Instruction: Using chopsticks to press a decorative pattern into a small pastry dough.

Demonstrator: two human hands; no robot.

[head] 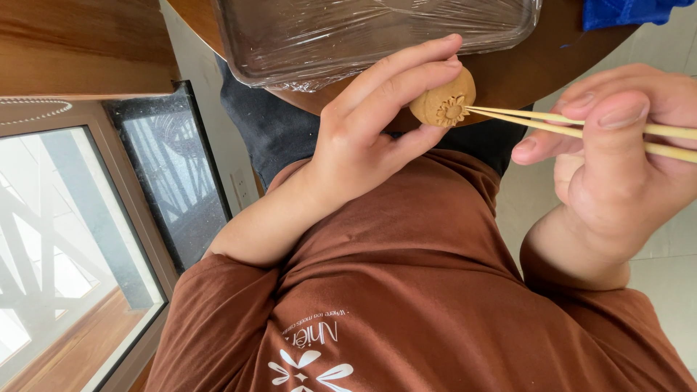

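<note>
My left hand [377, 116] holds a small round tan dough piece [443, 101] between fingers and thumb, its flat face turned right with a flower pattern pressed into it. My right hand [617, 152] grips a pair of pale wooden chopsticks [559, 123] whose tips touch the flower on the dough. Both hands hover over my lap, just below the edge of a round wooden table [523, 65].
A metal tray [377, 36] covered in clear plastic film sits on the table above my hands. A blue cloth [624, 11] lies at the top right. A glass window with a dark frame [181, 167] is on the left. Pale floor tiles [668, 276] show at right.
</note>
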